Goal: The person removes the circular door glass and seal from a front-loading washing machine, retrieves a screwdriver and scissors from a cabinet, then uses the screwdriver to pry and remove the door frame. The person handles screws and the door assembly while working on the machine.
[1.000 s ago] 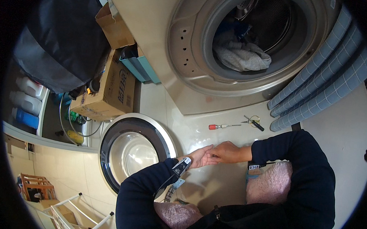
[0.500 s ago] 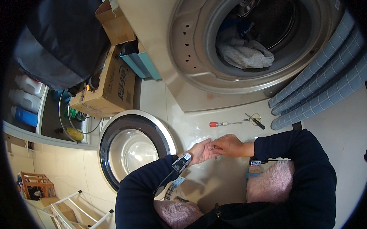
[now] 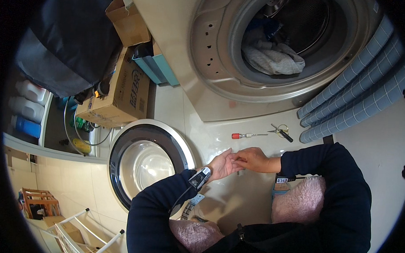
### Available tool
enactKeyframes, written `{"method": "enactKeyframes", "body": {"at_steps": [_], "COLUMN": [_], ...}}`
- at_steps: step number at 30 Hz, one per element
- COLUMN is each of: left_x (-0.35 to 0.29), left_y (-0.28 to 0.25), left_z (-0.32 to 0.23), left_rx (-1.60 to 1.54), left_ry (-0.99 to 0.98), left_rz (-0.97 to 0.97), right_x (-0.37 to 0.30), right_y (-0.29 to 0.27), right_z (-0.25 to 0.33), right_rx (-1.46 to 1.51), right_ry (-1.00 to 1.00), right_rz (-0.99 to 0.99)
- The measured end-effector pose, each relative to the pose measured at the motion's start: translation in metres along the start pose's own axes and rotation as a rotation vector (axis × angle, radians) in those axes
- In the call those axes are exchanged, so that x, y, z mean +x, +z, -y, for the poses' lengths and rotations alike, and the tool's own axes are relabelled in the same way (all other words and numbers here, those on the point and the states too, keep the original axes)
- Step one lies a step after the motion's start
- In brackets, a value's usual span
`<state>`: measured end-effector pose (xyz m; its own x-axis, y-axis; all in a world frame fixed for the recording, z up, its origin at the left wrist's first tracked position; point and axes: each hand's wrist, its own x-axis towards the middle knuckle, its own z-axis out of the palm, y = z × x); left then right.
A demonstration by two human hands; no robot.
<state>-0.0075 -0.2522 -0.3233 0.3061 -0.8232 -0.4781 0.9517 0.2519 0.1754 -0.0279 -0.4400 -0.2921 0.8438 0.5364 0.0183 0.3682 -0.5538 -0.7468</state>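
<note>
Big thing first: the washing machine (image 3: 222, 73) stands open ahead of you with its door taken off, and laundry (image 3: 272, 57) sits bunched in the drum. That detached round door (image 3: 147, 162) lies flat on the tiled floor (image 3: 235, 203) just beside your left forearm. Shift your elbow or knee carelessly and you could knock it or lean on its glass, I'd judge.

The red-handled screwdriver (image 3: 244, 136) lies on the floor just beyond your hands, with a darker small tool (image 3: 280, 131) near it. Both are loose on smooth tile, so a sweep of a sleeve could send them skidding under the machine front.

Now your hands. They meet over the floor in front of you, fingertips touching. Your left hand (image 3: 221, 165) is partly open, palm tilted up and fingers loosely curled. Your right hand (image 3: 254, 158) is curled more tightly, fingertips pinched into the left palm. Whatever sits between them is too small to make out; I can't tell if you hold a screw or nothing at all. If it is something tiny, a loose pinch here could drop it onto the tile, where it would roll away.
</note>
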Motion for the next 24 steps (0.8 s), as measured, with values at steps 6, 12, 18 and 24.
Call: {"method": "enactKeyframes", "body": {"at_steps": [6,12,18,24], "left_x": [0.0029,0.0042,0.0050,0.0051], "left_y": [-0.0033,-0.0041,-0.0077,-0.0048], "left_z": [0.0016,0.0043,0.0036,0.0020], "left_rx": [0.012,0.048,0.014,0.024], "left_ry": [0.006,-0.033,-0.062,-0.050], "left_rz": [-0.034,-0.081,-0.048,-0.025], "right_x": [0.0030,0.0010,0.0018,0.0021], "right_y": [0.0017,0.0034,0.0034,0.0008], "right_z": [-0.0054,-0.0083,-0.0078,-0.0034], "right_rx": [-0.046,-0.051,-0.114,-0.172], "right_ry": [-0.152,-0.182,-0.315,-0.259], "right_rz": [-0.044,-0.011,-0.033,-0.037]}}
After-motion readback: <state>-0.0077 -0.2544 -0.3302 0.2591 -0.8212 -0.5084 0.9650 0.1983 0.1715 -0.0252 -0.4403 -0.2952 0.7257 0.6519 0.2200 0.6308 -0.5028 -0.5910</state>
